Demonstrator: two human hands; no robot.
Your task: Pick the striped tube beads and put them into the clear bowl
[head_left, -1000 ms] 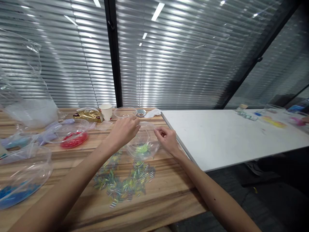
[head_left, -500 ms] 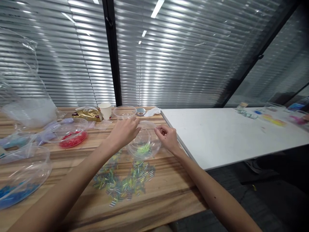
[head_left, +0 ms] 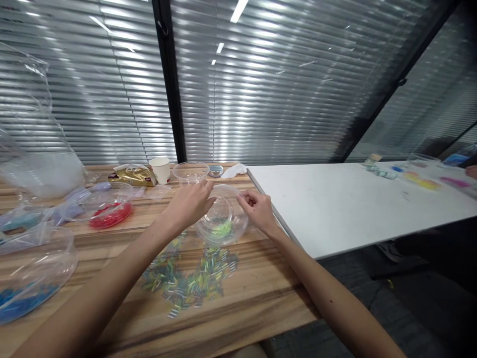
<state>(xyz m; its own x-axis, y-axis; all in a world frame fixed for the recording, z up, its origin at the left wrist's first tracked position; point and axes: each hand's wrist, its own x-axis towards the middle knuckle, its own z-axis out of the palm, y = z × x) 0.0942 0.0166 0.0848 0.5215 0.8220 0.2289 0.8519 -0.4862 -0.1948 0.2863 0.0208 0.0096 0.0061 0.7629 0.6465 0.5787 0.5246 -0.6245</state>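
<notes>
A clear round plastic bowl (head_left: 238,229) is tilted toward me over the wooden table. Yellow-green small pieces (head_left: 222,228) have gathered at its lower side. My left hand (head_left: 193,201) grips the bowl's upper left rim with bent fingers, its fingertips partly hidden behind the hand. At the right rim my right hand (head_left: 258,209) is closed, thumb and forefinger pinched on the edge. Below the bowl, many short shiny tube beads (head_left: 190,283) in green, yellow and bluish tones are strewn over the wood.
On the left stand clear bowls with red pieces (head_left: 111,215) and blue pieces (head_left: 28,301), beside a large clear bag (head_left: 42,171). Behind are a gold packet (head_left: 134,175), a paper cup (head_left: 161,170), another clear bowl (head_left: 191,165) and a white tissue (head_left: 234,171). A white table (head_left: 335,209) adjoins at right.
The view has shifted slightly. Both hands and the tilted bowl keep nearly the same position, and the strewn beads lie as before.
</notes>
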